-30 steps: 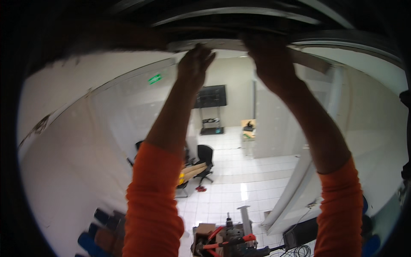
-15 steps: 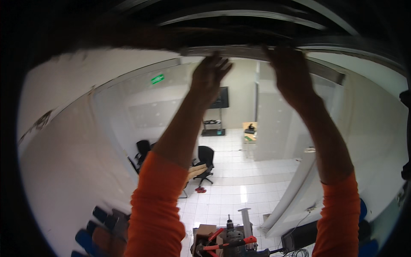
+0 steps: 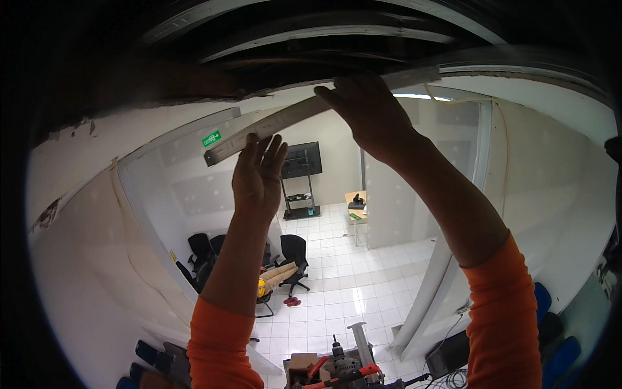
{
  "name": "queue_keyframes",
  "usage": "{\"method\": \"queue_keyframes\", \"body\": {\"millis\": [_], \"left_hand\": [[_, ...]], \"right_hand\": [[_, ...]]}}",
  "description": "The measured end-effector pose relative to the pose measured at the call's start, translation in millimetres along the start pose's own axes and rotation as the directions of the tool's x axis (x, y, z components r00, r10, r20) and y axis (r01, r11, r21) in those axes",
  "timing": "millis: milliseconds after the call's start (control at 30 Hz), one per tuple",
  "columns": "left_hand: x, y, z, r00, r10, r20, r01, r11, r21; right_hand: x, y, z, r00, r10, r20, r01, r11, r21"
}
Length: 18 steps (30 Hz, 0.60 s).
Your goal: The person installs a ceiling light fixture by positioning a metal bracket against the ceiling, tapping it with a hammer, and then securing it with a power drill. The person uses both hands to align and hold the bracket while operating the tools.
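Observation:
Overhead, a long grey metal channel [image 3: 278,123] slants across the opening, its left end lower and its right end up by the ceiling edge. My right hand [image 3: 370,120] is closed around the channel near its middle. Under its left part is my left hand [image 3: 258,178], palm up with fingers stretched out; the fingertips reach the channel's lower edge. Above, dark ceiling space shows pale metal rails [image 3: 324,32].
Below me are a drill [image 3: 338,353], a red-and-black-handled tool [image 3: 363,373] and a cardboard box [image 3: 302,362]. Beyond stand an office chair [image 3: 295,249], a person's beige-trousered legs [image 3: 280,275], a screen on a stand [image 3: 302,160] and a small table [image 3: 356,200]. Blue chairs [image 3: 543,299] stand at right.
The channel's left end has come down and swung left, away from the ceiling edge. My left hand has moved down and left, my right hand left. The view has shifted slightly.

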<state>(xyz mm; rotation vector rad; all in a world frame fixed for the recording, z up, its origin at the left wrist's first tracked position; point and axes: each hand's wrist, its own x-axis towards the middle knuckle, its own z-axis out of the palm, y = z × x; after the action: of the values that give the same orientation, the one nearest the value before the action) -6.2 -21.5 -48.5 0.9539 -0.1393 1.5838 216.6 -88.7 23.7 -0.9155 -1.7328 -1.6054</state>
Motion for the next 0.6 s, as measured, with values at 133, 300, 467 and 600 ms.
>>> {"method": "queue_keyframes", "body": {"millis": [133,300,467,600], "left_hand": [[-0.2,5.4,7.8,1.0,-0.002,0.019,0.001,1.0,0.023],[10.4,-2.9,19.6,1.0,-0.018,0.012,0.017,0.998,0.054],[21.2,-6.3,22.7,0.999,0.017,0.044,-0.019,0.999,0.038],[25.6,-5.5,20.5,0.999,0.008,0.034,-0.011,0.997,0.078]], "right_hand": [[9.3,9.6,8.0,1.0,-0.006,0.012,0.006,1.0,-0.023],[8.7,28.2,14.9,1.0,-0.005,-0.018,0.005,1.0,0.021],[5.9,36.0,20.5,1.0,0.005,0.015,-0.004,0.996,-0.089],[7.8,37.6,24.0,1.0,-0.009,0.019,0.012,0.989,-0.147]]}}
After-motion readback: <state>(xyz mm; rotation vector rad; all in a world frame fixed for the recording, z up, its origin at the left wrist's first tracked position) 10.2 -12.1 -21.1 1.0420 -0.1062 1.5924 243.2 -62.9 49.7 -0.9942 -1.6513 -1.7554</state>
